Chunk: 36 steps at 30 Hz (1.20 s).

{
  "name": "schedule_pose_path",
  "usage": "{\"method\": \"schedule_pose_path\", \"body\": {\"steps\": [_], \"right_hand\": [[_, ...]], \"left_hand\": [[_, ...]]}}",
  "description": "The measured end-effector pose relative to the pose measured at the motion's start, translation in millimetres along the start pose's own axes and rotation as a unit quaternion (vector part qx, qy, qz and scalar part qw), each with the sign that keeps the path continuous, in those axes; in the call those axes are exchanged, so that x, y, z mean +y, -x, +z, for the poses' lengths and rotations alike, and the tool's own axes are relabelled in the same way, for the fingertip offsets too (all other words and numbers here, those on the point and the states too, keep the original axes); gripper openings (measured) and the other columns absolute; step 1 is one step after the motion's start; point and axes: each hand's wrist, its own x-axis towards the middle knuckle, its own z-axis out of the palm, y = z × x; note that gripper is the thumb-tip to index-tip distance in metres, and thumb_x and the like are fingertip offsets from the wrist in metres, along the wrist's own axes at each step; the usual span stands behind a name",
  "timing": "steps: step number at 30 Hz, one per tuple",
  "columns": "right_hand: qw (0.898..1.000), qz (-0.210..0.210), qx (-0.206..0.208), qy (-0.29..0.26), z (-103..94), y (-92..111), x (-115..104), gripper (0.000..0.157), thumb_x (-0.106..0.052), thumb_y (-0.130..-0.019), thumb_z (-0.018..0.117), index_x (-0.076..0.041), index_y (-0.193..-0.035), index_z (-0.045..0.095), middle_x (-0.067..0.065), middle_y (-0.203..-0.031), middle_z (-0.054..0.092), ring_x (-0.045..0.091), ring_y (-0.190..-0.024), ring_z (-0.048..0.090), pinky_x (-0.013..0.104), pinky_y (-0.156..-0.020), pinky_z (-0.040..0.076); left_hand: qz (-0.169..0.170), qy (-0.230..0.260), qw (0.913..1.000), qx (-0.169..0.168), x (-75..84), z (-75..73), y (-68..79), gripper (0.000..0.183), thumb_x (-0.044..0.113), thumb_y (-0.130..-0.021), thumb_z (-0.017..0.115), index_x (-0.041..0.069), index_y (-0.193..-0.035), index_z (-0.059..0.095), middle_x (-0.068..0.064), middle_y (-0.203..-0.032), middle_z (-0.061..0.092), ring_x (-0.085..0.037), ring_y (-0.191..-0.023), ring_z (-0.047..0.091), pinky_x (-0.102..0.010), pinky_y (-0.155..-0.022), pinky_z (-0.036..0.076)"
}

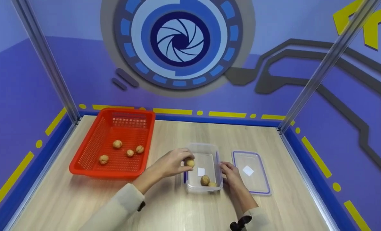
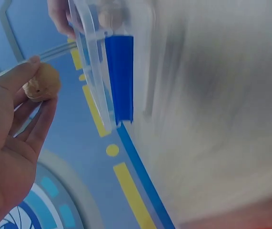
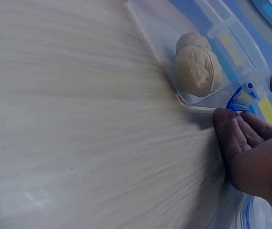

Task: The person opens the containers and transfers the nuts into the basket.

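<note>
Between thumb and fingertips, my left hand [image 1: 174, 162] pinches a walnut [image 2: 43, 82] over the left side of a clear plastic box [image 1: 204, 148]. Two more walnuts [image 3: 197, 69] lie in the near end of this box. Along the box's left side hangs a blue latch [image 2: 120, 76]. My right hand [image 1: 233, 176] is at the opposite wall, its fairly straight fingertips touching the box beside another blue latch [image 3: 240, 99]. A white label [image 1: 201, 172] shows at the box's floor.
Left of the box stands a red plastic basket [image 1: 113, 175] with several walnuts [image 1: 117, 144] spread over its bottom. On the right, a clear lid [image 1: 257, 178] with a blue-purple rim lies flat on the wooden table [image 1: 177, 211]. Blue-purple panels [image 1: 193, 99] enclose the table's back and sides.
</note>
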Motion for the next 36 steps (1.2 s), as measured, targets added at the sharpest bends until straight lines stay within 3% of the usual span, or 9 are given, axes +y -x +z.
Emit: {"method": "schedule_pose_path", "body": {"steps": [10, 17, 26, 36], "right_hand": [[1.000, -0.008, -0.005, -0.015, 0.9, -1, 4, 0.043, -0.026, -0.103, 0.067, 0.007, -0.130, 0.062, 0.022, -0.125, 0.067, 0.031, -0.112, 0.065, 0.040, -0.087, 0.058], [1.000, -0.016, -0.016, -0.013, 0.8, 1, 4, 0.047, -0.028, -0.103, 0.067, 0.008, -0.134, 0.060, 0.023, -0.132, 0.064, 0.033, -0.119, 0.064, 0.041, -0.092, 0.058], [1.000, -0.016, -0.020, -0.011, -1.0, 1, 4, 0.047, -0.028, -0.104, 0.066, 0.007, -0.135, 0.060, 0.023, -0.134, 0.063, 0.035, -0.122, 0.063, 0.041, -0.093, 0.058], [1.000, -0.008, -0.010, -0.008, -0.7, -1, 5, 0.044, -0.026, -0.104, 0.065, 0.006, -0.134, 0.061, 0.023, -0.135, 0.063, 0.034, -0.122, 0.062, 0.042, -0.095, 0.057]], "left_hand": [[-0.029, 0.030, 0.9966, 0.071, -15.3, -31.2, 20.3, 0.033, 0.023, -0.090, 0.087, 0.007, -0.116, 0.075, -0.003, -0.110, 0.073, -0.016, -0.098, 0.069, -0.032, -0.088, 0.061], [-0.054, 0.017, 0.9895, 0.133, -29.5, -51.9, 38.3, 0.032, 0.019, -0.087, 0.090, 0.008, -0.114, 0.076, -0.003, -0.109, 0.072, -0.018, -0.098, 0.070, -0.034, -0.089, 0.061], [-0.095, 0.004, 0.9825, 0.160, -51.6, -76.7, 61.3, 0.031, 0.016, -0.088, 0.089, 0.008, -0.115, 0.075, -0.002, -0.110, 0.071, -0.016, -0.097, 0.068, -0.033, -0.087, 0.061], [-0.152, 0.001, 0.9596, 0.237, -88.1, -108.5, 83.8, 0.034, 0.012, -0.088, 0.088, 0.003, -0.118, 0.074, -0.008, -0.114, 0.072, -0.024, -0.103, 0.072, -0.045, -0.090, 0.061]]}}
